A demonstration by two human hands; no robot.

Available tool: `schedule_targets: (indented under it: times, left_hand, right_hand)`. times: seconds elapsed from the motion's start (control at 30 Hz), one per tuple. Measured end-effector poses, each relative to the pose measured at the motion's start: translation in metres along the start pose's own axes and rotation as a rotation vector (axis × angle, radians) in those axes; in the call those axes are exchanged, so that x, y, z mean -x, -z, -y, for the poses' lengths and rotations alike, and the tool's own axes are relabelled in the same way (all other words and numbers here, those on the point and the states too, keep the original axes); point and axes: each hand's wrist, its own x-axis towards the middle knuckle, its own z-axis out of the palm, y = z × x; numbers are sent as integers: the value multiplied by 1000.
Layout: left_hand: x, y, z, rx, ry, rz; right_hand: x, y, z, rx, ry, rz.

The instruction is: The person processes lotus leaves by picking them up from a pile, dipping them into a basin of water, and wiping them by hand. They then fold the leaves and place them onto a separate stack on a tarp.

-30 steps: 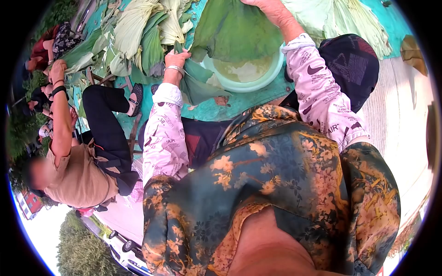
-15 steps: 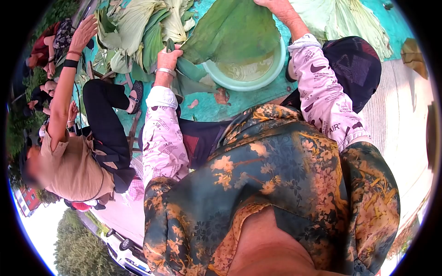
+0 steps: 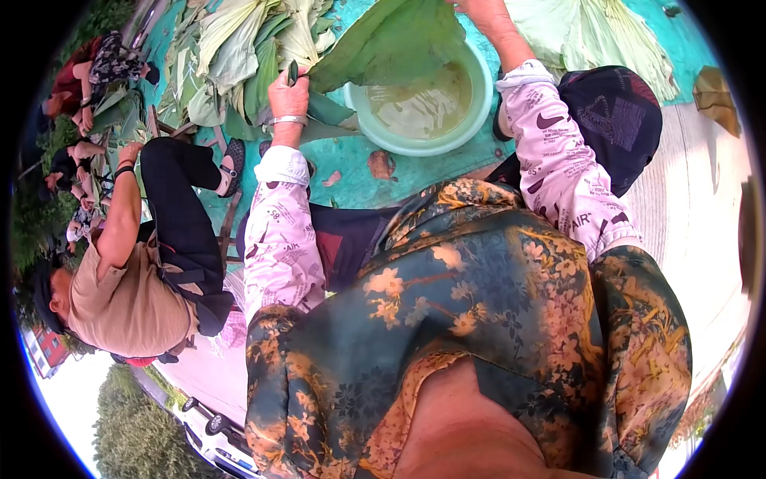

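A large green lotus leaf (image 3: pixel 391 48) is stretched between my two hands over a pale green basin (image 3: pixel 435 145) of cloudy water. It covers part of the basin's far side. My left hand (image 3: pixel 289 96) is closed at the leaf's left end, with a small dark loop-like thing (image 3: pixel 293 73) showing between the fingers; its kind cannot be made out. My right hand (image 3: pixel 485 17) is closed on the leaf's right edge near the top of the view, its fingertips partly cut off by the frame.
A heap of folded lotus leaves (image 3: pixel 239 48) lies at the upper left, more pale leaves (image 3: pixel 590 40) at the upper right. A dry brown leaf (image 3: pixel 382 165) lies on the teal ground sheet (image 3: pixel 343 180). A co-worker in a tan shirt (image 3: pixel 132 299) sits at left, other people beyond.
The leaf has shifted up and left, uncovering more of the basin's water. My left hand has risen slightly. The co-worker's raised arm has come down.
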Motion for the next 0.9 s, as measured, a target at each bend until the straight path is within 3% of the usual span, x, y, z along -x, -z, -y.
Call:
schedule_targets:
  times: [0.07, 0.1, 0.2, 0.23, 0.33, 0.37, 0.4, 0.47, 0.57, 0.73, 0.8, 0.87, 0.9]
  left_hand:
    - [1, -2, 3, -126, -66, 25]
    - [2, -3, 4, -189, -99, 38]
    - [14, -15, 7, -515, -218, 199]
    - [20, -24, 11, -608, -259, 282]
    - [37, -53, 32, -795, -353, 546]
    - [41, -65, 43, -859, -325, 626]
    - [46, -73, 53, -858, -425, 690]
    - [56, -87, 76, -910, -559, 774]
    - [65, -107, 86, -1134, -471, 1018]
    - [74, -122, 93, -1155, -354, 1055]
    - [73, -127, 88, -1140, -276, 1069]
    - [72, -128, 71, -1126, -217, 1114]
    - [73, -131, 75, -1112, -214, 1117]
  right_hand:
    - [-17, 12, -39, -409, 171, 122]
    - [-1, 7, -24, -419, 177, 111]
    - [-15, 27, -81, -639, -56, 206]
    - [-8, 30, -93, -369, 142, 196]
    - [9, 28, -123, -445, -81, 231]
    - [17, 24, -129, -329, -128, 213]
    - [23, 15, -127, -528, -282, 120]
    - [31, 8, -143, -561, -426, 94]
    - [39, -4, -149, -426, -566, 52]
    - [43, -10, -172, -70, -637, 33]
    - [55, -5, -172, 348, -276, 140]
    - [63, -3, -162, 558, -161, 184]
    - [63, -6, -159, 561, -233, 177]
